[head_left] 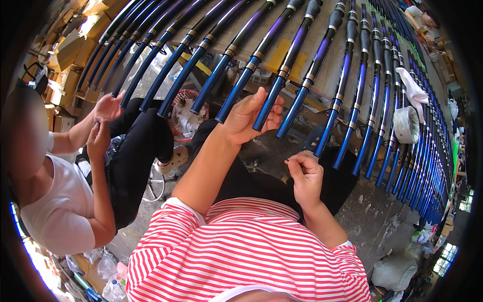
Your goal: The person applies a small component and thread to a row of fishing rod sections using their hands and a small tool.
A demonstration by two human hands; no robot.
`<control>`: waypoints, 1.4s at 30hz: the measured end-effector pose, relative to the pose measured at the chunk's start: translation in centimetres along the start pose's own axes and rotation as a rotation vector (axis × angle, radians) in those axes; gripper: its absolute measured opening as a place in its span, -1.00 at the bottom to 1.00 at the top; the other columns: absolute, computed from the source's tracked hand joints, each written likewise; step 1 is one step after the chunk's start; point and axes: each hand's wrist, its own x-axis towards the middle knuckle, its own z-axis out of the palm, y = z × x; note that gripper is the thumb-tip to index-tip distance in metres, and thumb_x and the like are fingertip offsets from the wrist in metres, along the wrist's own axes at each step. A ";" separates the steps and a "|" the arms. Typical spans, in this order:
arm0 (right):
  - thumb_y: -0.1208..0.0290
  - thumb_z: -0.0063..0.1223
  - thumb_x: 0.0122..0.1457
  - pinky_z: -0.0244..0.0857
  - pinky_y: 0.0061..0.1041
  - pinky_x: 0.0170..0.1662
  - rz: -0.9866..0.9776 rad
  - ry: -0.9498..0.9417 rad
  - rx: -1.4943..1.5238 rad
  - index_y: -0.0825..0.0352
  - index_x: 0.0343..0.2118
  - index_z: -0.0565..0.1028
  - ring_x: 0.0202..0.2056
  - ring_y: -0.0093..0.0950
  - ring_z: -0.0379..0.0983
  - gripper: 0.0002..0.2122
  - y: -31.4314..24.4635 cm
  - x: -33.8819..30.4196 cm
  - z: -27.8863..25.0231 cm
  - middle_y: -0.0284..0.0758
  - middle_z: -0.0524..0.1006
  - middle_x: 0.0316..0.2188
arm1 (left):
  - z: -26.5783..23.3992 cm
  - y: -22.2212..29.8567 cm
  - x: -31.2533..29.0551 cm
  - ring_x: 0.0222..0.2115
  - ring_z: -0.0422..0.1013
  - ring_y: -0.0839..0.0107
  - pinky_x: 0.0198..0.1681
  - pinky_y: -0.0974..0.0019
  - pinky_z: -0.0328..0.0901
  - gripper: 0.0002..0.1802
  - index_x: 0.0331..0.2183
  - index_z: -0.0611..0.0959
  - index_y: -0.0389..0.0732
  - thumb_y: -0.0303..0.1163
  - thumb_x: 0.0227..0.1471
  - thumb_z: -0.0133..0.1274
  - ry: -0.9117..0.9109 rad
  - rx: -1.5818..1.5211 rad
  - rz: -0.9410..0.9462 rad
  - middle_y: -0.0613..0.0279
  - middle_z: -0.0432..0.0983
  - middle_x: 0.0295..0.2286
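A long row of fishing rods, with glossy blue butt ends and black and purple upper parts, lies side by side with the ends jutting over the table edge toward me. My left hand (247, 117) is curled around the butt end of one fishing rod (270, 103) near the middle, its thumb on the left and fingertips showing on the right. My right hand (306, 175) is lower and to the right, thumb and index finger pinched together in front of my lap. A tiny dark bit shows at its fingertips, too small to name.
On my left sits a co-worker in a white top (60, 211), hands near the leftmost rods. A red and white basket (188, 108) with white material stands under the rods. A white tape roll (406, 126) and white cloth (412, 90) rest on rods to the right.
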 end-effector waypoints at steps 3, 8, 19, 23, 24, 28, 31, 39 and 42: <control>0.49 0.01 0.05 0.02 -0.78 -0.55 0.008 0.048 -0.004 0.44 -0.51 0.44 -0.63 -0.75 0.16 -0.88 0.1 0.0 0.0 -0.46 0.35 -0.62 | 1.3 -0.3 0.4 -0.46 0.33 0.44 -0.35 0.41 0.26 -0.59 -0.31 0.50 -0.30 -0.11 0.00 -0.05 -0.020 -0.031 0.008 0.26 0.41 -0.50; 0.46 0.01 0.06 -0.05 -0.78 -0.59 0.051 0.066 0.015 0.44 -0.51 0.44 -0.67 -0.78 0.10 -0.87 0.2 0.1 0.2 -0.49 0.33 -0.64 | 1.8 -0.1 0.1 -0.52 0.21 0.49 -0.40 0.43 0.19 -0.63 -0.32 0.51 -0.30 -0.16 0.00 -0.05 -0.037 -0.036 0.004 0.34 0.34 -0.57; 0.54 0.04 0.03 0.04 -0.83 -0.53 0.098 0.068 0.097 0.46 -0.48 0.45 -0.59 -0.79 0.19 -0.92 0.5 -0.2 0.1 -0.47 0.38 -0.59 | 1.1 0.1 -0.1 -0.46 0.31 0.43 -0.35 0.40 0.24 -0.61 -0.24 0.48 -0.36 -0.20 0.03 -0.11 -0.129 -0.133 -0.034 0.22 0.45 -0.47; 0.54 0.04 0.03 0.02 -0.83 -0.53 0.091 0.062 0.074 0.45 -0.49 0.45 -0.60 -0.80 0.17 -0.92 0.5 -0.1 0.1 -0.49 0.36 -0.59 | 1.4 0.1 -0.2 -0.41 0.36 0.39 -0.34 0.38 0.27 -0.59 -0.17 0.43 -0.39 -0.24 0.06 -0.15 -0.117 -0.160 -0.034 0.19 0.47 -0.45; 0.54 0.04 0.03 0.02 -0.83 -0.54 0.090 0.062 0.079 0.45 -0.49 0.45 -0.60 -0.80 0.17 -0.92 0.5 0.0 0.2 -0.50 0.35 -0.60 | 1.2 0.1 -0.2 -0.41 0.36 0.39 -0.34 0.38 0.27 -0.58 -0.16 0.42 -0.39 -0.24 0.06 -0.15 -0.136 -0.164 -0.031 0.18 0.47 -0.45; 0.55 0.05 0.02 0.01 -0.84 -0.53 0.098 0.061 0.080 0.45 -0.49 0.45 -0.59 -0.80 0.16 -0.92 0.5 0.0 0.2 -0.51 0.34 -0.61 | 0.8 0.3 -0.2 -0.42 0.31 0.42 -0.33 0.41 0.24 -0.56 -0.15 0.39 -0.39 -0.21 0.05 -0.14 -0.170 -0.159 -0.047 0.20 0.42 -0.44; 0.56 0.05 0.02 0.02 -0.84 -0.53 0.094 0.065 0.073 0.45 -0.49 0.45 -0.59 -0.80 0.17 -0.93 0.4 0.0 0.3 -0.50 0.34 -0.60 | 1.8 0.5 -0.3 -0.42 0.30 0.42 -0.34 0.42 0.23 -0.55 -0.14 0.37 -0.41 -0.23 0.04 -0.14 -0.112 -0.123 -0.047 0.20 0.40 -0.44; 0.58 0.05 0.01 0.05 -0.85 -0.51 0.092 0.057 0.103 0.45 -0.49 0.45 -0.57 -0.79 0.21 -0.95 0.4 0.1 0.4 -0.49 0.35 -0.57 | 0.7 0.4 0.1 -0.38 0.41 0.30 -0.29 0.34 0.34 -0.58 -0.13 0.37 -0.44 -0.28 0.08 -0.20 -0.174 -0.219 -0.052 0.10 0.48 -0.45; 0.59 0.05 0.00 0.05 -0.85 -0.51 0.087 0.057 0.101 0.46 -0.49 0.45 -0.57 -0.79 0.21 -0.95 0.4 0.1 0.4 -0.48 0.35 -0.57 | 1.1 0.5 0.1 -0.38 0.41 0.28 -0.30 0.34 0.34 -0.58 -0.13 0.36 -0.45 -0.28 0.09 -0.22 -0.182 -0.215 -0.046 0.08 0.49 -0.42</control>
